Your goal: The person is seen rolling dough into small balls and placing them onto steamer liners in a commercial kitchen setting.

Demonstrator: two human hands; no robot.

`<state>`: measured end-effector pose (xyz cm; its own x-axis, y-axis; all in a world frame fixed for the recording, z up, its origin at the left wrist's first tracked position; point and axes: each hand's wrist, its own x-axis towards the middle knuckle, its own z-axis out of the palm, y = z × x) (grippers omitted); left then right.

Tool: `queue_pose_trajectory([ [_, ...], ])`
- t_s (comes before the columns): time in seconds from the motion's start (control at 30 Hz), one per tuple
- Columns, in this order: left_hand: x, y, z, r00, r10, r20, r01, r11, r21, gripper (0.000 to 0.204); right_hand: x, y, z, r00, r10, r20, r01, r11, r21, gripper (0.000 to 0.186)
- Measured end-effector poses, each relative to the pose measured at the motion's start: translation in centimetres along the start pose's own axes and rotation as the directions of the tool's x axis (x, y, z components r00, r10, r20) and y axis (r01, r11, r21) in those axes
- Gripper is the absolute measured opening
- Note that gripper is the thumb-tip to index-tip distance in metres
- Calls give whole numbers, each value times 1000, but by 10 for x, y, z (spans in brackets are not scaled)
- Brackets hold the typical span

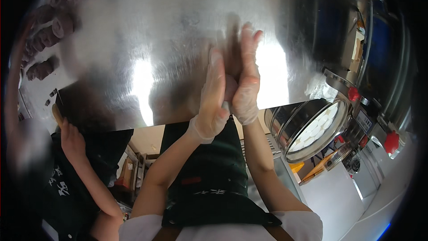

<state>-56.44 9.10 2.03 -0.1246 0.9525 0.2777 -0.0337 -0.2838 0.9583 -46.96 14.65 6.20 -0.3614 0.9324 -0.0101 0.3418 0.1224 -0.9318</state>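
My left hand (pixel 212 91) and my right hand (pixel 246 82) are side by side just above the near part of the steel tabletop (pixel 178 22), both in thin clear plastic gloves. Between the facing palms sits a small rounded lump of dusky pink-purple dough (pixel 230 88), partly covered by the hands. Fingers on both hands are straight and point away from me, not wrapped round the dough. Along the far left of the table lie several purple dough pieces (pixel 62 25), some of them in rows.
At the left, a co-worker's hand (pixel 72 143) grips a wooden handle (pixel 57 115) by the table corner. A round metal container (pixel 290 127) with white round pieces stands to my right. Beyond it is steel machinery with red knobs (pixel 353 93). Crumpled clear plastic (pixel 322 90) lies at the table's right edge.
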Motion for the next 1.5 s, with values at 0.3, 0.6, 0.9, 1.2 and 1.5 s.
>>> queue_pose_trajectory([
  [0.3,8,15,-4,975,-212,71,214,976,-29,116,-14,12,11,998,-52,24,50,997,53,113],
  [0.6,13,22,-4,938,-336,85,343,935,-89,120,-6,10,10,997,-70,5,70,997,26,116],
  [0.9,22,-1,2,1000,-21,-5,20,998,-62,112,-17,-13,10,996,85,17,-85,995,57,112],
  [1.2,46,3,-14,998,-65,-1,65,997,-34,116,-12,-34,18,967,251,50,-255,962,99,110],
  [1.5,41,28,-28,916,-401,6,400,914,-64,123,-19,-13,22,1000,18,25,-18,999,35,115],
])
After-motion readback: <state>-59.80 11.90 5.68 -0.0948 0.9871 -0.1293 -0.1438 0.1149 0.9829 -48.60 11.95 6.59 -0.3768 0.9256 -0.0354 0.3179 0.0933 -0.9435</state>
